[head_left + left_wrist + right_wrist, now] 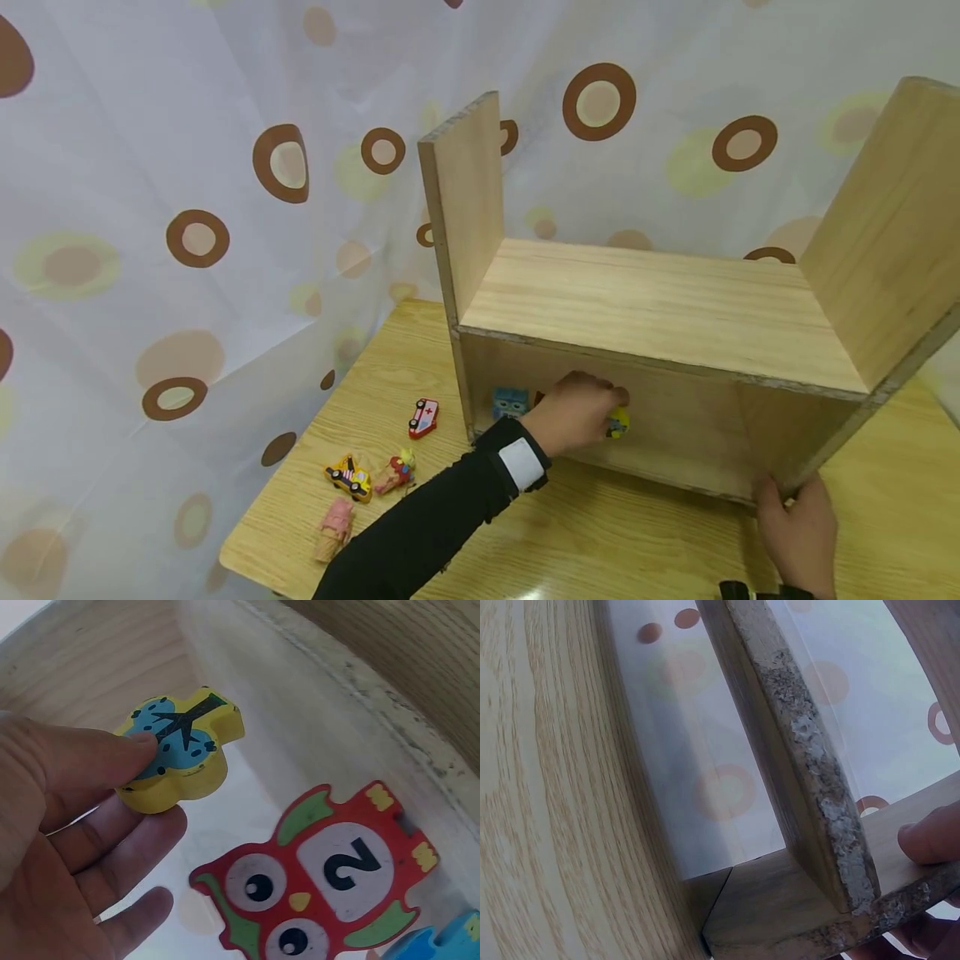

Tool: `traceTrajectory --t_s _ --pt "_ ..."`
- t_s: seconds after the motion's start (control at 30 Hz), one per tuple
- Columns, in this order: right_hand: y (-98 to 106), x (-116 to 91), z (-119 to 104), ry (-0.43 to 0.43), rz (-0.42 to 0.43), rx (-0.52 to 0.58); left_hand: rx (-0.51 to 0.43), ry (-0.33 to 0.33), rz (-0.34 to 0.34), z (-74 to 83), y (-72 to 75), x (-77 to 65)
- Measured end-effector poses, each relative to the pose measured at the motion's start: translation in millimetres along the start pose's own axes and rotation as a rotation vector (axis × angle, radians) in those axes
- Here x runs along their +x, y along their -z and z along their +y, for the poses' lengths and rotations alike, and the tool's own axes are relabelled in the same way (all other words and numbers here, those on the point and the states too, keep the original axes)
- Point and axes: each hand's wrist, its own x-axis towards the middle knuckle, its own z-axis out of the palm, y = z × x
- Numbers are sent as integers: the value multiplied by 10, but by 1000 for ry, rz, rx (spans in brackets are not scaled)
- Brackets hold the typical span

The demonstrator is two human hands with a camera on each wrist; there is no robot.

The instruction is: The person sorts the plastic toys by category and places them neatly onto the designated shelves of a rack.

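Note:
My left hand (pixel 581 410) reaches into the lower compartment of a wooden shelf (pixel 660 312). Between thumb and fingers it pinches a yellow tree-shaped toy block (pixel 180 750) with a blue crown and a dark trunk. Beside it in the left wrist view stands a red owl toy (pixel 349 862) bearing a 2, which the hand mostly hides in the head view. A blue owl toy (pixel 511 402) is at the compartment's left end. My right hand (pixel 798 529) grips the shelf's lower right side, its thumb (pixel 931 836) on the board's inner face and fingers around the outside.
On the wooden table (pixel 405 350), left of the shelf, lie an ambulance toy (pixel 423 417), a yellow truck toy (pixel 349 478), a multicoloured toy (pixel 397 472) and a pink ice cream cone toy (pixel 334 529). A patterned curtain (pixel 300 250) hangs behind.

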Motion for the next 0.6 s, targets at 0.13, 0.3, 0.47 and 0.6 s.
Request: traceTrajectory --t_s 0.13,0.3,0.47,0.6 --pt "6 -8 9 18 3 0 80 -1 9 20 -50 -4" --pt "-1 -3 -15 6 -23 -2 94 36 -36 17 -95 -19" --pt "0 6 -40 -24 -35 14 116 48 -79 15 -127 -24" --pt "3 0 -35 -30 -33 25 134 52 -105 24 -156 -25"
